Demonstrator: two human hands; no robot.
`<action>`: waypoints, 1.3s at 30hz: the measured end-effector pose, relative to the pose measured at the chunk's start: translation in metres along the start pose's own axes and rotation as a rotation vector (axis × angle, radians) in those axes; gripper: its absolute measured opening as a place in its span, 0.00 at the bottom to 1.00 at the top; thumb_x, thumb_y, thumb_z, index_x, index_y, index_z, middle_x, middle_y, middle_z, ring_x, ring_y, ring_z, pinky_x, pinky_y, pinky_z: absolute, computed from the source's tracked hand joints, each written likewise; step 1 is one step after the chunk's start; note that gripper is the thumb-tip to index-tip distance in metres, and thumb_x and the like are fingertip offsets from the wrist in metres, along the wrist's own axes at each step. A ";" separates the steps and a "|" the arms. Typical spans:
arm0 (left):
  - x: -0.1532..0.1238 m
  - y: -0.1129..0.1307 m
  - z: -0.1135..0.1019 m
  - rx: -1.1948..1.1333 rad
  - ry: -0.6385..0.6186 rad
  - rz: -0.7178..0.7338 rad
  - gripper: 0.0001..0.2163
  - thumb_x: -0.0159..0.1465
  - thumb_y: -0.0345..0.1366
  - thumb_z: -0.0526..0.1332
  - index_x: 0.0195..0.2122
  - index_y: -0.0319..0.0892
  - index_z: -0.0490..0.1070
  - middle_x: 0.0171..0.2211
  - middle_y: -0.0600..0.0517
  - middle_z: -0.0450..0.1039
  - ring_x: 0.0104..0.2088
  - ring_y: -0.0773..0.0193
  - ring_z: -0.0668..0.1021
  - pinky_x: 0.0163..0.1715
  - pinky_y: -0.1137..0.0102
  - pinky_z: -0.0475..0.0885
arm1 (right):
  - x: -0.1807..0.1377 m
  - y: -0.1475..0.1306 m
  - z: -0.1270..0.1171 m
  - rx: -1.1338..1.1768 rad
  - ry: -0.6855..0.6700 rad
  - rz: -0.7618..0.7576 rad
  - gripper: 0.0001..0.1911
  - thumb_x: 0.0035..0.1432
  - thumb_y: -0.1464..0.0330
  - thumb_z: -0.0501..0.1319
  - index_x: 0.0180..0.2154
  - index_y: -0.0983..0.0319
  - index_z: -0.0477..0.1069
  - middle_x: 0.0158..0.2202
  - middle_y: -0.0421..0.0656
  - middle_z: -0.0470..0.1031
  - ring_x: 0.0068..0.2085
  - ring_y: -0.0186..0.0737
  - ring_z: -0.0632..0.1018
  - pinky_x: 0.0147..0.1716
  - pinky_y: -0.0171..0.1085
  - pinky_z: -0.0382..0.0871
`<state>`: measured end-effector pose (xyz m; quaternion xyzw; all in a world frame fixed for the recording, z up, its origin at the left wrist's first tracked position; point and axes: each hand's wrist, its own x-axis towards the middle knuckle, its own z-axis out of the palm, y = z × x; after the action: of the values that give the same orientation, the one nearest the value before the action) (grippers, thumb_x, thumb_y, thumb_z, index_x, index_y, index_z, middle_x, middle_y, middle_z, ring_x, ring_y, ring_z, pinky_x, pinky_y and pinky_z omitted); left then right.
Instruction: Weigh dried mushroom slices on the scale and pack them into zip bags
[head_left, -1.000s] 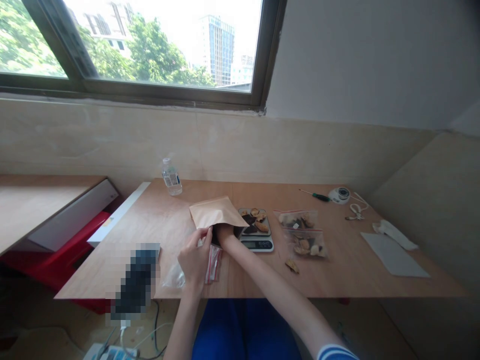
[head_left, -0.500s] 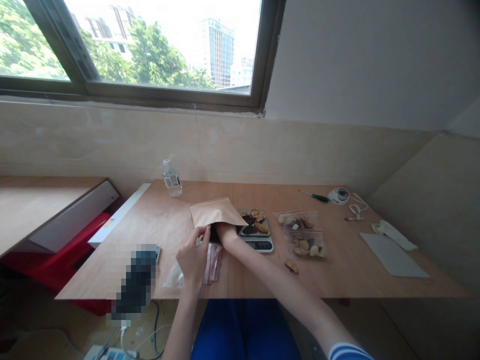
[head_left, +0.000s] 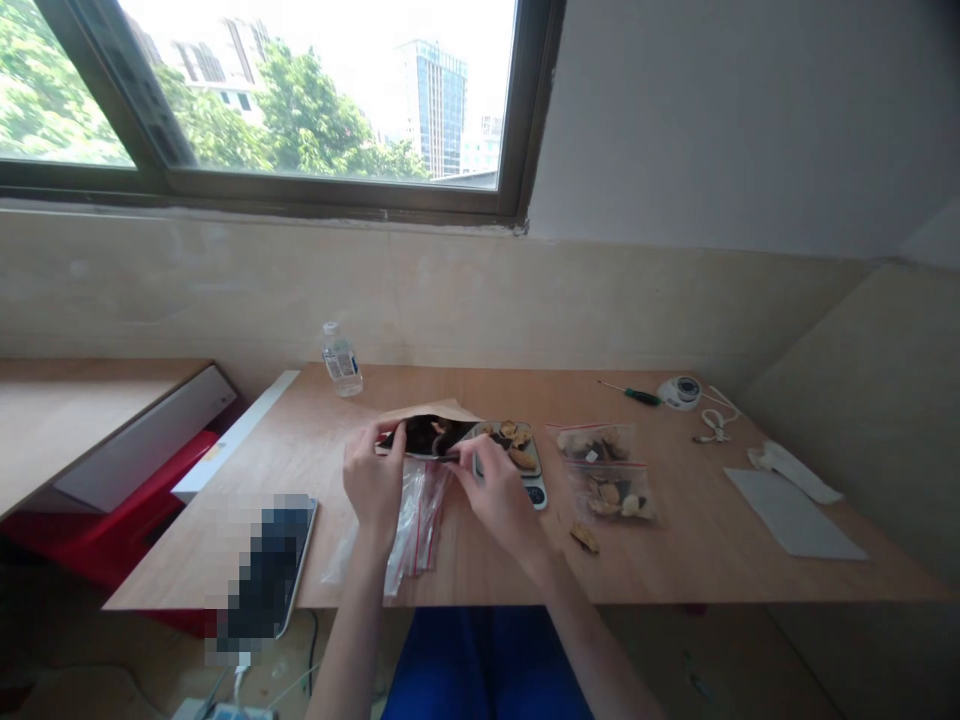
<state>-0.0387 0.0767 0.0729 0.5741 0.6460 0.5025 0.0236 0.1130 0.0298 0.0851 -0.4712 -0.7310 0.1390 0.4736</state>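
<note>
A brown paper bag (head_left: 442,408) lies tilted with its mouth wide and facing me. Dark pieces (head_left: 424,435) show inside it. My left hand (head_left: 375,480) is closed on the bag's left edge, thumb at the lip. At the near right of the mouth, my right hand (head_left: 491,490) pinches the lip; whether a dark piece is also between its fingertips is unclear. Just behind the right hand sits a kitchen scale (head_left: 535,496), bearing brown and dark dried slices (head_left: 519,445). Clear zip bags with red strips (head_left: 416,520) lie beneath the hands.
Two filled zip bags (head_left: 609,492) and a loose dried slice (head_left: 583,538) are right of the scale. Farther right are a screwdriver (head_left: 637,396), a white camera (head_left: 679,392) and a white sheet (head_left: 791,512). A bottle (head_left: 342,360) and a phone (head_left: 274,565) stand or lie left.
My right hand has come out of the paper bag to its near right lip. The bag's mouth has opened wider toward me, and more of the clear zip bags show.
</note>
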 end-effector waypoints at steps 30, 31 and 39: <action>-0.073 -0.010 0.130 0.057 -0.605 0.399 0.10 0.60 0.37 0.59 0.42 0.42 0.69 0.40 0.46 0.71 0.41 0.55 0.72 0.41 0.62 0.67 | -0.127 0.104 -0.046 0.472 0.485 0.823 0.23 0.44 0.53 0.66 0.38 0.63 0.73 0.36 0.46 0.78 0.36 0.43 0.78 0.36 0.39 0.73; -0.071 -0.011 0.131 0.051 -0.604 0.408 0.10 0.60 0.37 0.59 0.42 0.42 0.70 0.39 0.46 0.71 0.41 0.56 0.72 0.41 0.62 0.67 | -0.126 0.104 -0.046 0.470 0.489 0.824 0.23 0.44 0.54 0.66 0.38 0.63 0.73 0.36 0.46 0.78 0.36 0.42 0.78 0.35 0.39 0.73; -0.082 -0.007 0.096 -0.055 -0.538 0.440 0.11 0.66 0.38 0.50 0.36 0.41 0.70 0.32 0.50 0.71 0.34 0.62 0.73 0.36 0.67 0.67 | -0.129 0.105 -0.049 0.412 0.442 0.778 0.21 0.47 0.56 0.65 0.39 0.63 0.73 0.38 0.48 0.78 0.37 0.43 0.78 0.37 0.40 0.73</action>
<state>0.0428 0.0747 -0.0239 0.8106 0.4637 0.3434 0.0998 0.2261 -0.0335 -0.0306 -0.6238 -0.3403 0.3440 0.6138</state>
